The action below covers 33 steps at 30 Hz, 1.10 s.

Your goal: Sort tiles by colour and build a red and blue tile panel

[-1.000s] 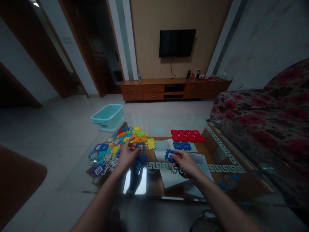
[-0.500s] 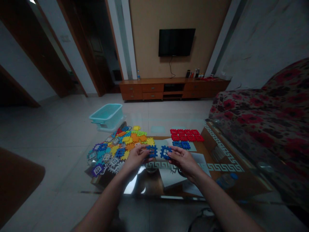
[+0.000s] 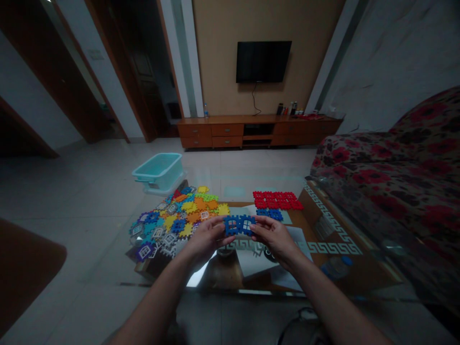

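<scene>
My left hand (image 3: 206,235) pinches a blue interlocking tile (image 3: 232,224) and my right hand (image 3: 271,235) pinches a second blue tile (image 3: 247,224). The two tiles touch edge to edge above the glass table (image 3: 251,278). To the left lies a heap of loose coloured tiles (image 3: 172,218) in yellow, orange, blue, purple and white. Beyond my hands a joined red tile mat (image 3: 277,200) lies flat, with a short joined blue strip (image 3: 269,214) just in front of it.
White paper sheets (image 3: 258,263) lie under my hands on the table's lower shelf. A turquoise plastic basin (image 3: 158,171) stands on the floor beyond the table. A floral sofa (image 3: 395,167) runs along the right. A plastic bottle (image 3: 336,268) lies near the table's right side.
My left hand took a blue tile out of the heap and carried it right. My right hand lifted its blue tile to meet it, and the two tiles now touch.
</scene>
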Motion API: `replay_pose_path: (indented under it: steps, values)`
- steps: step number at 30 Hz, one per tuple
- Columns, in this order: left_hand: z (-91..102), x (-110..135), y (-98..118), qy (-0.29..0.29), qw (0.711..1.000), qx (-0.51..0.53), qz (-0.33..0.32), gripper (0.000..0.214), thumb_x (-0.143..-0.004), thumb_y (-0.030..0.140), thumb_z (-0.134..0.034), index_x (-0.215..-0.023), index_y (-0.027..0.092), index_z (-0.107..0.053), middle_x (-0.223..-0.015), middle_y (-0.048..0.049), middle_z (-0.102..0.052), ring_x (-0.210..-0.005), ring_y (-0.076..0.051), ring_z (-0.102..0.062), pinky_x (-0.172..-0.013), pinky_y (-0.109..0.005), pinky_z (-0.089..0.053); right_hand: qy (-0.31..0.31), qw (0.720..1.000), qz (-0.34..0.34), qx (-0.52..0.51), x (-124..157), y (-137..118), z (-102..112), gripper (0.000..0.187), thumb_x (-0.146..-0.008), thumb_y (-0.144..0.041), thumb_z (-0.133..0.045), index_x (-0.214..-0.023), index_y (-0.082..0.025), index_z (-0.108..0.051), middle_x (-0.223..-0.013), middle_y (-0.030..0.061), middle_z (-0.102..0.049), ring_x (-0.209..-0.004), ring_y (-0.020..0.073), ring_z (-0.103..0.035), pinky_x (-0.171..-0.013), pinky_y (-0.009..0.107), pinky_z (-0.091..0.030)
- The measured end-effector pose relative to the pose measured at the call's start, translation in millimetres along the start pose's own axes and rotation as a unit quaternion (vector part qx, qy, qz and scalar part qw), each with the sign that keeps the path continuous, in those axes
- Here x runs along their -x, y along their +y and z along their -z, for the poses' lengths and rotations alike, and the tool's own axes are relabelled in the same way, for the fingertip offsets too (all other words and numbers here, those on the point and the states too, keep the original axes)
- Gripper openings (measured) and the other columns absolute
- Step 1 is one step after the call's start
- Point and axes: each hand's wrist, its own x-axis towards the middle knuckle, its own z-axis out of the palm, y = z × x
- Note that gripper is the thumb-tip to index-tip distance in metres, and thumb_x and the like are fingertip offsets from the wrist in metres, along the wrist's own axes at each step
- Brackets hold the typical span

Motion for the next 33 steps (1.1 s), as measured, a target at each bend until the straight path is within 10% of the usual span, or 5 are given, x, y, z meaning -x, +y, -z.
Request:
replay_pose_path:
  steps: [25,33]
  values:
    - [-3.0,9,-8,-0.139,0.988,-0.06,-0.004,0.041,-0.07,0.025,-0.087,-0.104,0.016,-0.066,-0.103,-0.0076,-0.068,-0.096,-0.016,-0.065,-0.09,-0.03,-0.046,-0.114,0.98,0.064,0.147,2,5,2,0.032,-0.069,-0.042,-0.083,-0.091,-0.021,-0.073,-0.085,0.0072,-0.073,-0.072,0.0194,-0.064,-0.065,0.035,-0.053]
    - [-3.9,2,-14,-0.05,0.998,-0.033,0.026,0.052,-0.06,0.031,-0.092,-0.096,0.015,-0.058,-0.083,-0.0028,-0.067,-0.073,-0.012,-0.066,-0.075,-0.027,-0.051,-0.116,0.964,0.131,0.201,5,3,2,0.034,-0.078,-0.043,-0.075,-0.105,-0.022,-0.07,-0.094,0.0082,-0.071,-0.084,0.0214,-0.066,-0.071,0.036,-0.055]
